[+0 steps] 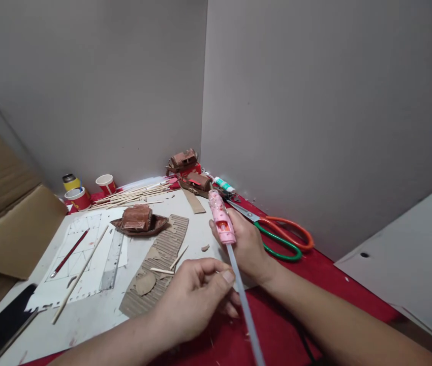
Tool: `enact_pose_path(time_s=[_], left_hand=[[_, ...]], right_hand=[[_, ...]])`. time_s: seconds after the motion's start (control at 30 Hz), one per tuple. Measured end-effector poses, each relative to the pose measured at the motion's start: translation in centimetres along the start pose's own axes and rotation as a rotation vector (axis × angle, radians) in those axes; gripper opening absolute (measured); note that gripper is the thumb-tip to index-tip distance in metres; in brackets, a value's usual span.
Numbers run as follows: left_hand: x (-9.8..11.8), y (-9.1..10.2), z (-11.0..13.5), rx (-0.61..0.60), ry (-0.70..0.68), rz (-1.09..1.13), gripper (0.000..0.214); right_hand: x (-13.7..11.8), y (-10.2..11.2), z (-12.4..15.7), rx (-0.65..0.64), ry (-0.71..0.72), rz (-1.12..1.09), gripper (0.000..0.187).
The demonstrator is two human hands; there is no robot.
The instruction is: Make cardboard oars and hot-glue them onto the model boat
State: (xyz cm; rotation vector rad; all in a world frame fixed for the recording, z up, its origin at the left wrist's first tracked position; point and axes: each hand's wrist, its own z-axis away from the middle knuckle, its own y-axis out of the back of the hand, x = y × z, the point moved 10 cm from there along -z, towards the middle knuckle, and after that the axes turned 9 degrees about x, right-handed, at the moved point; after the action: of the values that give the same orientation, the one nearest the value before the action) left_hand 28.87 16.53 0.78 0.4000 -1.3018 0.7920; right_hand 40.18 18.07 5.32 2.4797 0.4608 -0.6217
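Note:
My right hand (247, 249) is closed around a pink glue gun (220, 216), its nozzle pointing away toward the wall corner. A long translucent glue stick (243, 300) juts out of the gun's back end toward me. My left hand (195, 297) sits just left of that stick, thumb and fingers pinched together; I cannot make out anything between them. Under and ahead of the left hand lies a strip of corrugated cardboard (164, 254) with small wooden sticks and scraps on it.
A brown cardboard model boat (140, 221) sits on white paper with a metal ruler (112, 260) and red pencil (69, 252). Orange-and-green scissors (282, 235) lie right of the gun. Paper cups (106, 184), wooden skewers (132, 195), more models (183, 160) and a cardboard box (6, 218) line the back and left.

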Motion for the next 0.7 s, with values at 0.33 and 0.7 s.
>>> enact_pose_path(time_s=[0.33, 0.7], left_hand=[[3.1, 10.0, 4.6, 0.291, -0.114, -0.206, 0.027], [1.8, 18.6, 8.6, 0.593, -0.117, -0.264, 0.019]], right_hand=[[-0.3, -4.1, 4.2, -0.583, -0.609, -0.691, 0.035], [-2.1, -6.5, 8.5, -0.84, -1.129, -1.216, 0.032]])
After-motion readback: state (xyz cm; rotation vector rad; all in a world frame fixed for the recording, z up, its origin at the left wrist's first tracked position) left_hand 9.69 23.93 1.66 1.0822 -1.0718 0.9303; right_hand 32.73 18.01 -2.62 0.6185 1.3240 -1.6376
